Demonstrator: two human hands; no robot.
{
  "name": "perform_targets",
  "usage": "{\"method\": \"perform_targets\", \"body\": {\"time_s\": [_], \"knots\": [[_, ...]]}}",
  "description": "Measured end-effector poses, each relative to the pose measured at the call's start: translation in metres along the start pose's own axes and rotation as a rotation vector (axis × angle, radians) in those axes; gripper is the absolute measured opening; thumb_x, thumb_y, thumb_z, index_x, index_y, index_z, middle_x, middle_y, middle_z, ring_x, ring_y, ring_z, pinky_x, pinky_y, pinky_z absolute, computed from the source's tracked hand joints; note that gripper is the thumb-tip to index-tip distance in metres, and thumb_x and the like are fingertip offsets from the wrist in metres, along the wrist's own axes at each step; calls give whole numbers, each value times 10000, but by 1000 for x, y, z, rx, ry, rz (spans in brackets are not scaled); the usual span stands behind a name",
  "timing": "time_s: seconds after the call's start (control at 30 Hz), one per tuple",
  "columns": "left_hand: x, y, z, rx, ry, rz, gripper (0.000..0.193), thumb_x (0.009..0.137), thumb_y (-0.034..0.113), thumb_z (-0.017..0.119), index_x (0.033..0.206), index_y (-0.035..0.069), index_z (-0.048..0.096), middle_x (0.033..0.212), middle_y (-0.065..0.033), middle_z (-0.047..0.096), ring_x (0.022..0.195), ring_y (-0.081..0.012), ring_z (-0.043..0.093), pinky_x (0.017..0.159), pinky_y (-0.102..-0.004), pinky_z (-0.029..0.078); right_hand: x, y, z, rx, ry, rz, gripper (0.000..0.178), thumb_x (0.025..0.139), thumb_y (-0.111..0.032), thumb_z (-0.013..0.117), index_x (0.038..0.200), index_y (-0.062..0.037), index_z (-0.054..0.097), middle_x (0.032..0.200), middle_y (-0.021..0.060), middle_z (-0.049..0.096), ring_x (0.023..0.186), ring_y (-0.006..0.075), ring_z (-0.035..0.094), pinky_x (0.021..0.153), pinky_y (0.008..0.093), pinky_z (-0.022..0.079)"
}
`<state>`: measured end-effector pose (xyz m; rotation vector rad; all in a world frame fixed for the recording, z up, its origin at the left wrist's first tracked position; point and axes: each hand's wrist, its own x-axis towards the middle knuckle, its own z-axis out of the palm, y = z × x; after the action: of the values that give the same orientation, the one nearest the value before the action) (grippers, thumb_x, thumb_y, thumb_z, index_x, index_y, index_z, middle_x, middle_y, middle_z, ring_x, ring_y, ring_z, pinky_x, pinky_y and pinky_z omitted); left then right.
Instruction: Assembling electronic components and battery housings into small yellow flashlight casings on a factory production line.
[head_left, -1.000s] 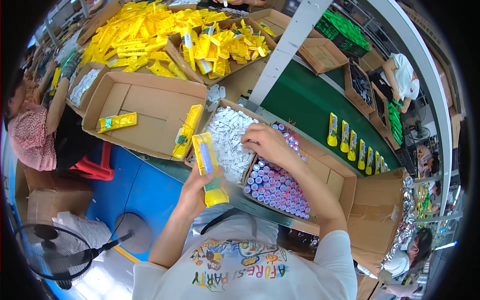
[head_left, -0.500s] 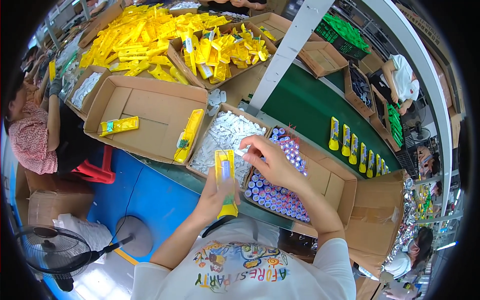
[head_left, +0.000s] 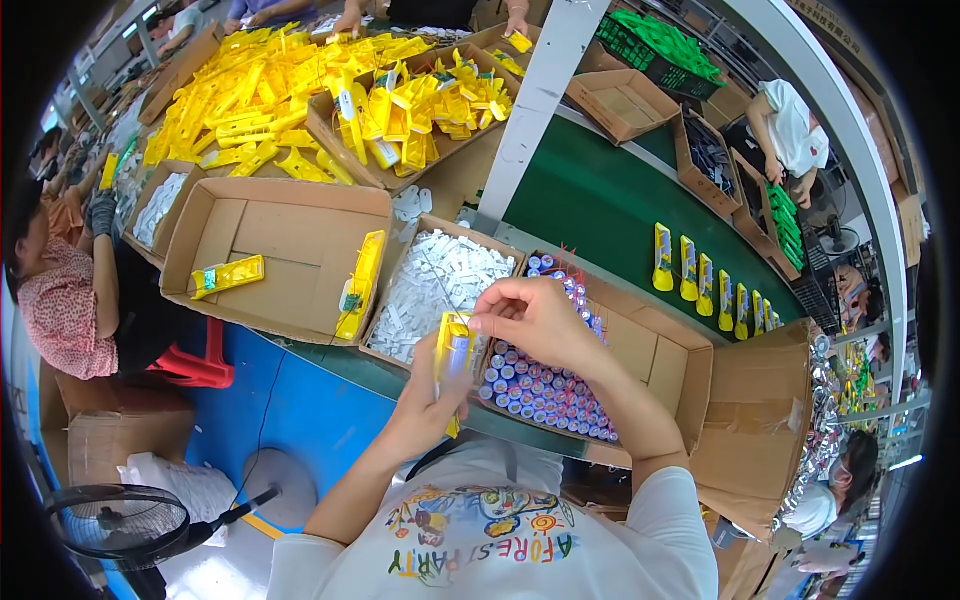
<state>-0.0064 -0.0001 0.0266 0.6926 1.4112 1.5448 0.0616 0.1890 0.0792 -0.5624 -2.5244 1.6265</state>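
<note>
My left hand (head_left: 425,405) is closed around a yellow plastic shell (head_left: 443,348), held upright over the near edge of the boxes. Inside the shell lies a purple battery (head_left: 460,343). At the shell's upper end my right hand (head_left: 535,318) pinches thumb and forefinger together; the small white plastic piece seen in it earlier is now mostly hidden by the fingertips. Just beyond the hands is a carton of white plastic pieces (head_left: 440,275). Rows of purple batteries with red wires (head_left: 545,395) stand in a carton under my right forearm.
To the left, a shallow carton (head_left: 285,190) holds two yellow shells. Behind it lie a heap of yellow shells (head_left: 235,110) and another full carton (head_left: 375,175). A green conveyor (head_left: 590,200) carries a row of filled yellow shells (head_left: 705,285). Co-workers sit left and right; a fan (head_left: 120,520) stands lower left.
My right hand has brought the white piece from beside the shell onto its upper end. The shell has shifted slightly right and tilted. My view has moved a little.
</note>
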Motion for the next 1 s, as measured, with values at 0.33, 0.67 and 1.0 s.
{"method": "perform_targets", "body": {"time_s": [0.33, 0.67, 1.0], "knots": [[14, -3, -4, -249, -371, 3, 589, 968, 103, 498, 1444, 111, 151, 1139, -140, 546, 981, -231, 597, 860, -351, 489, -7, 19, -4, -175, 92, -318, 163, 927, -128, 585, 1041, -23, 638, 990, 139, 654, 933, 249, 633, 795, 333, 500], [80, 22, -147, 1301, 415, 128, 526, 737, 109, 677, 1211, -21, 489, 993, -198, 567, 907, -385, 582, 831, -480, 475, 56, 312, -331, -1002, 614, 190, 174, 875, -158, 542, 992, -100, 657, 1052, 156, 645, 1032, 379, 584, 838, 467, 489], [45, 36, -14, -589, 145, -144, 391, 886, 115, 593, 1244, 64, 441, 1076, -95, 566, 996, -214, 592, 814, -383, 520, 6, 6, -14, -287, -119, -765, 352, 805, -64, 633, 1157, -58, 621, 1100, 110, 622, 979, 232, 608, 865, 339, 492]]}}
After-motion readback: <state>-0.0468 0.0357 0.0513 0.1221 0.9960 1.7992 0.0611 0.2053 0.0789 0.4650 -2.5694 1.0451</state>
